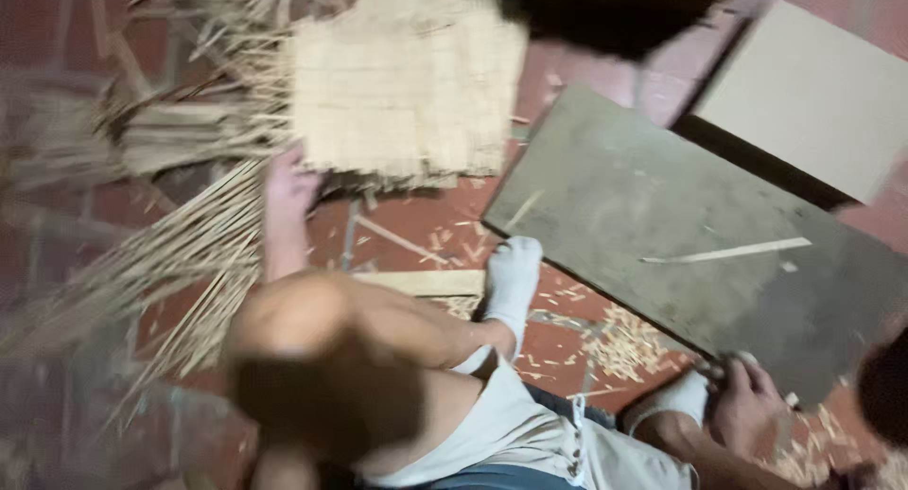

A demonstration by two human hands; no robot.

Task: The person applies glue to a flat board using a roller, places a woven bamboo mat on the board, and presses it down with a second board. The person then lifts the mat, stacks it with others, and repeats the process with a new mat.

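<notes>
— What was the floor (57, 395) like?

— Red tile, littered with shavings (624, 343). A grey slab (662, 216) lay across its right half with one pale strip (728, 252) on it, and a light board (813, 93) sat beyond the slab's far edge. The picture was blurred throughout.

— And the mat (407, 83)?

— A pale woven square at the far middle of the floor, with loose sticks (180, 253) fanned out to its left.

— Where was it relative to the hands?

— The left hand (288, 183) was at the mat's near left corner, touching its edge. Whether the fingers pinched it or only rested there, I couldn't tell. The right hand (747, 400) was well apart from the mat, at the slab's near edge, with fingers curled. I couldn't tell whether it held anything.

— Anything between them?

— The person's bare knee (293, 320), and a flat lath (426, 282) on the tiles.
</notes>
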